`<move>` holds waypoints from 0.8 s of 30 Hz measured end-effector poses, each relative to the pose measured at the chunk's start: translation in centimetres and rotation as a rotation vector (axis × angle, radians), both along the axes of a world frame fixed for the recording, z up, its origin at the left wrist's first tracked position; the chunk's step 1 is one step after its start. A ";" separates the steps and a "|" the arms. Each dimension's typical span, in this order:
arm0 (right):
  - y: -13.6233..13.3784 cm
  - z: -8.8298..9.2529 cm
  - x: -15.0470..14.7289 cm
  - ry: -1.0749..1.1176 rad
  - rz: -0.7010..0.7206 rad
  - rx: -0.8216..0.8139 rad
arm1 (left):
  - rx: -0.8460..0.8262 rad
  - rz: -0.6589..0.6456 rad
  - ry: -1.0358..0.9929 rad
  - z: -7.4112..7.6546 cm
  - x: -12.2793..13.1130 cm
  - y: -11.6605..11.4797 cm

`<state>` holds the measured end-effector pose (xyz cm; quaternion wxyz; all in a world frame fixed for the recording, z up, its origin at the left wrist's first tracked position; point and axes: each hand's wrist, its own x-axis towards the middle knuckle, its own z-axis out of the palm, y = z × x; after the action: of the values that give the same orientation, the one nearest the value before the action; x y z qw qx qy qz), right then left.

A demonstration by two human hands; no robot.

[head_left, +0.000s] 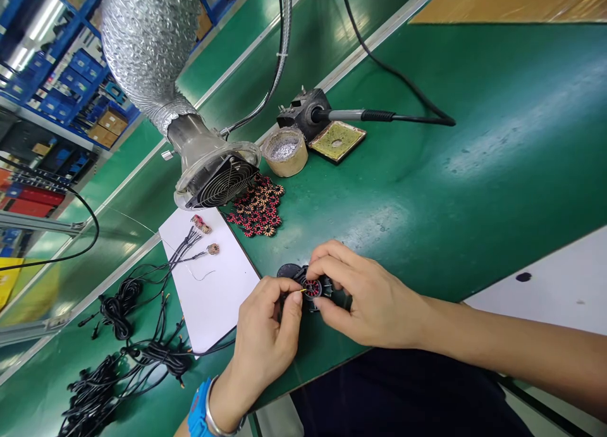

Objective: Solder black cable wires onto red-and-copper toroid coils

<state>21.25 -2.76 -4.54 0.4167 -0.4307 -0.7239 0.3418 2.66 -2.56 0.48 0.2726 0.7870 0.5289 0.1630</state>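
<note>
My left hand (268, 329) is closed in a pinch on a thin wire (304, 290) with a bare, golden end. The wire's tip is at the edge of a small ring-shaped coil (312, 289) with red windings. My right hand (367, 298) curls its thumb and fingers around the coil, which sits in a black holder (325, 286). Part of the holder is hidden by my fingers. Beside it lies a black disc (288, 270). A black cable (220, 347) runs in under my left hand.
A pile of red and tan coils (258, 209) lies beneath the fume extractor (218, 171). Behind it are a solder pot (285, 151), a sponge tray (337, 141) and a soldering iron (351, 115) in its stand. Black cable bundles (123, 307) and white paper (218, 291) lie left.
</note>
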 end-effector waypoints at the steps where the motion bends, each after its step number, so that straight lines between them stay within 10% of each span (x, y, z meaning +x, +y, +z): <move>1: -0.1 0.1 0.1 -0.009 0.003 -0.005 | 0.037 -0.017 -0.006 0.0 -0.1 -0.1; 12: -0.5 -0.1 0.3 -0.113 0.029 0.024 | 0.560 -0.197 0.006 -1.3 -0.9 -1.2; 24: -0.5 -0.3 0.4 -0.114 0.025 0.042 | 0.443 -0.125 -0.067 -1.6 -1.1 -1.5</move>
<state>21.62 -3.29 -4.85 0.3793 -0.4315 -0.7588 0.3068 1.54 -4.04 -1.12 0.1202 0.8531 0.4209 0.2839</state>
